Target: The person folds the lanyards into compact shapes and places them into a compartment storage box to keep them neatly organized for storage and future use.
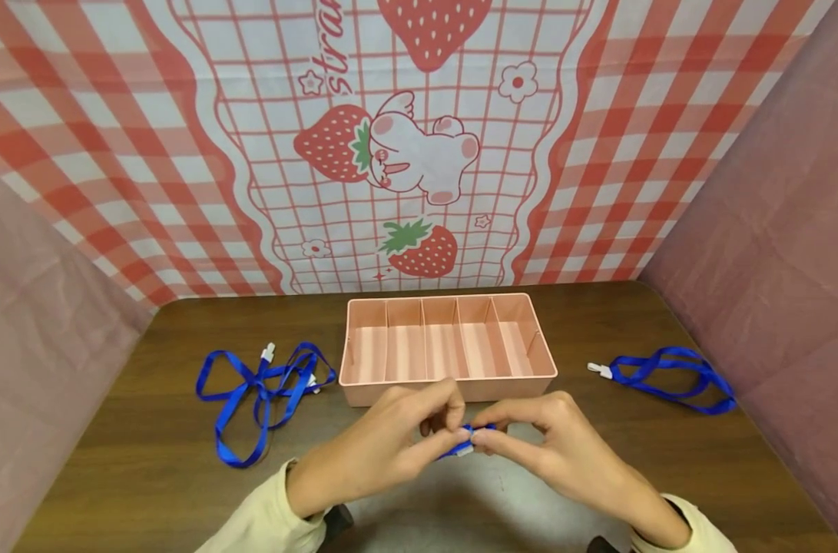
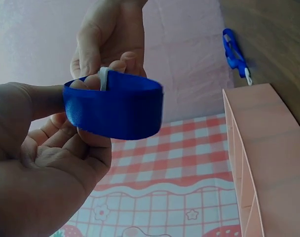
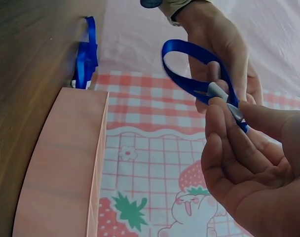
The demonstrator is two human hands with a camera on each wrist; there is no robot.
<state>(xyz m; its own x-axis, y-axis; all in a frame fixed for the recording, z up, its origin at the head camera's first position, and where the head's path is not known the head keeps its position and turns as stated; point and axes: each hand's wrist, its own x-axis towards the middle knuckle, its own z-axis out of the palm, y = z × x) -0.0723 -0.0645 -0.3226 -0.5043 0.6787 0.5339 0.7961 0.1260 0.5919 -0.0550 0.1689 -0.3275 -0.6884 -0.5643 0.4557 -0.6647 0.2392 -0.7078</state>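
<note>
- While a looped blue strap [image 2: 113, 113] is pinched by the left hand [image 1: 391, 439], it is also gripped near a pale fitting [image 3: 218, 91] by the right hand [image 1: 553, 439].
- The strap is held between both hands, in front of a pink divided box [image 1: 443, 349] set on the tabletop [image 1: 149, 438].
- Blue lanyards [image 1: 260, 382] are laid to either side.

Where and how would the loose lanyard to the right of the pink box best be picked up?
Probably by its white clip, pinched from above by the right hand once free: the clip juts clear of the slack, spread loops of the blue lanyard, toward the pink box.
</note>
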